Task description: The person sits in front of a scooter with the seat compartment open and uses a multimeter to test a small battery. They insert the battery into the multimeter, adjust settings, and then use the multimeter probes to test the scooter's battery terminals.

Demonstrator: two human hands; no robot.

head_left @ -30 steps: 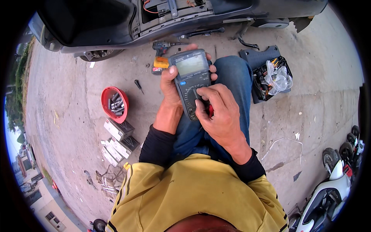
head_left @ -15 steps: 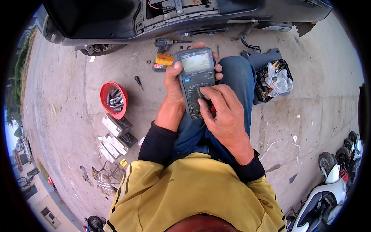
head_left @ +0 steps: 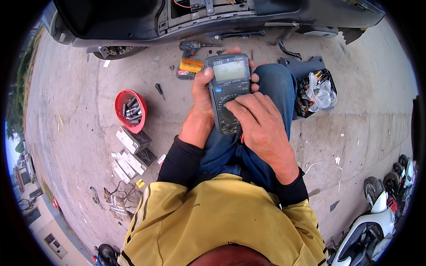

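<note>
My left hand [head_left: 203, 91] is wrapped round a dark grey digital multimeter [head_left: 220, 114], its thumb on the left edge and its fingertips showing past the right edge. The meter is upright above my thighs, and its pale screen [head_left: 230, 71] faces me. Over the round dial in the middle of the meter, my right hand [head_left: 262, 122] has its fingertips closed together; they partly hide the knob. A black and red lead [head_left: 241, 134] shows beside the meter's lower end, under my right hand.
Ahead lies a dark scooter body [head_left: 199, 26]. On the concrete are a cordless drill [head_left: 190, 48], a screwdriver [head_left: 159, 91], a red helmet-like bowl [head_left: 120, 111] of sockets, white boxes [head_left: 128, 141] and a black tool case [head_left: 302, 108]. Parked motorbikes [head_left: 370, 230] stand at right.
My right hand has shifted slightly right and its fingers have closed up more over the dial. The multimeter, still in my left hand, sits slightly further right in view.
</note>
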